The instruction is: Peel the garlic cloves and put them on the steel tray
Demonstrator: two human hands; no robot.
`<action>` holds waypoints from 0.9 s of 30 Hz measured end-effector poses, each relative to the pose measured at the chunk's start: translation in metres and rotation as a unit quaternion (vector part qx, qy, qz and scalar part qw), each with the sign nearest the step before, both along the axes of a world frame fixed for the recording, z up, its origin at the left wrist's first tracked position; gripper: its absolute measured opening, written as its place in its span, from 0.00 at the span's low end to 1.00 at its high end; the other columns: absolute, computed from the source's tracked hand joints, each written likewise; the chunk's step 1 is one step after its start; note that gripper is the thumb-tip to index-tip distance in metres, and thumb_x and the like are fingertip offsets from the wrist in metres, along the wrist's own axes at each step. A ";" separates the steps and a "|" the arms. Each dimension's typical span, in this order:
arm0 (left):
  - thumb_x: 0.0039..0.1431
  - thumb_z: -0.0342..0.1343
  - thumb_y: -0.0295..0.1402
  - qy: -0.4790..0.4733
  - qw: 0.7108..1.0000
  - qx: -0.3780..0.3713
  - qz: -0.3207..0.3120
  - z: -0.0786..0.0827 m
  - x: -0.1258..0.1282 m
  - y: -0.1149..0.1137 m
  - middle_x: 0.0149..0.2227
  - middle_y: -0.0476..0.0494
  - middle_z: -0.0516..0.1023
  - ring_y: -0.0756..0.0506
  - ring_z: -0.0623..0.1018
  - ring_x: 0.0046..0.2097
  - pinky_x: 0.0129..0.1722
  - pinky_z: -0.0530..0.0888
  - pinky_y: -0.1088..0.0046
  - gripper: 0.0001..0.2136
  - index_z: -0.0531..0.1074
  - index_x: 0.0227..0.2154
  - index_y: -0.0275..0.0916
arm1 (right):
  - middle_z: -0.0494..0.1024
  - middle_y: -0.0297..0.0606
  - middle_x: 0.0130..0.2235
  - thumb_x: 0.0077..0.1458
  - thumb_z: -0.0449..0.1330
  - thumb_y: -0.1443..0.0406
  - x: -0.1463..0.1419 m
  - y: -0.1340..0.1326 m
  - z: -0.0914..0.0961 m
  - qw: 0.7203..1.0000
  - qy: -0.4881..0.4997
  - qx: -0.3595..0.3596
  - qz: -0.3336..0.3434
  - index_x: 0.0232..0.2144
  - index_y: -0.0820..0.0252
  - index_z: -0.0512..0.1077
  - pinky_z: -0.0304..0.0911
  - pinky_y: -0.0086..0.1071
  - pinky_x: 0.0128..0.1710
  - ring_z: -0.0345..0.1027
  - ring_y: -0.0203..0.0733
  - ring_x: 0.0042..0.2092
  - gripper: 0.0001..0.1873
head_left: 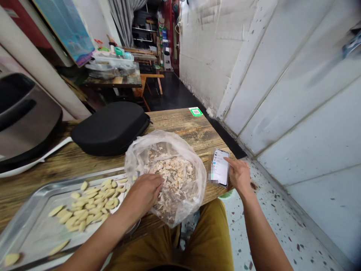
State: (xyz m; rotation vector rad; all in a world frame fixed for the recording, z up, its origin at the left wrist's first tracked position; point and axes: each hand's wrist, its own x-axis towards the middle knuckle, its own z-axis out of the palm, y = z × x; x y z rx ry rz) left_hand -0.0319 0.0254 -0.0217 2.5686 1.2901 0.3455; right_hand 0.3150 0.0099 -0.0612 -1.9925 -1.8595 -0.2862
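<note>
A clear plastic bag (194, 203) stands open near the table's front edge, holding a heap of pale, papery skins (175, 171). My left hand (148, 190) lies over the bag's left rim, fingers close together and slightly bent, tips at the skins. Nothing shows in its grasp. To the right of the bag lies a phone (221, 171) with a lit white screen. My right hand (239, 173) points its index finger at the screen's upper right, the other fingers curled. Left of the bag, a metal tray (36, 226) carries many pale yellow peeled cloves (90, 205), apparently garlic.
Behind the bag sits a black zip case (109, 128). A grey and black appliance (28, 113) and a white-handled utensil (53, 150) are at the left. A green QR sticker (195, 111) marks the far table corner. A white wall (282, 94) runs along the right.
</note>
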 end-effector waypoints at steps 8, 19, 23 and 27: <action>0.60 0.43 0.32 -0.007 1.000 0.027 -0.003 0.004 -0.003 -0.002 0.39 0.39 0.77 0.42 0.74 0.43 0.45 0.69 0.63 0.13 0.74 0.35 0.37 | 0.73 0.37 0.28 0.51 0.45 0.72 0.003 -0.034 -0.007 0.997 0.070 0.017 -0.004 0.43 0.56 0.73 0.54 0.34 0.36 0.63 0.41 0.33 0.23; 0.60 0.43 0.32 -0.006 0.999 0.048 -0.004 0.008 -0.001 -0.006 0.39 0.40 0.78 0.41 0.75 0.43 0.46 0.69 0.62 0.14 0.74 0.33 0.37 | 0.73 0.36 0.27 0.51 0.45 0.73 -0.004 -0.056 -0.009 0.996 0.090 0.011 0.004 0.43 0.57 0.73 0.53 0.34 0.36 0.62 0.40 0.31 0.23; 0.60 0.43 0.32 -0.003 0.999 0.042 -0.007 0.008 0.000 -0.007 0.38 0.40 0.78 0.41 0.75 0.43 0.45 0.70 0.62 0.13 0.74 0.31 0.38 | 0.68 0.35 0.23 0.53 0.46 0.74 -0.012 -0.057 -0.004 0.998 0.049 -0.004 0.033 0.42 0.56 0.74 0.49 0.33 0.34 0.59 0.39 0.29 0.21; 0.60 0.43 0.31 -0.003 0.999 0.041 -0.011 0.005 -0.001 -0.007 0.39 0.39 0.77 0.41 0.75 0.43 0.45 0.70 0.61 0.13 0.74 0.33 0.37 | 0.69 0.36 0.25 0.54 0.47 0.74 -0.025 -0.056 -0.001 0.996 0.002 -0.052 0.070 0.42 0.54 0.73 0.46 0.34 0.33 0.57 0.39 0.30 0.20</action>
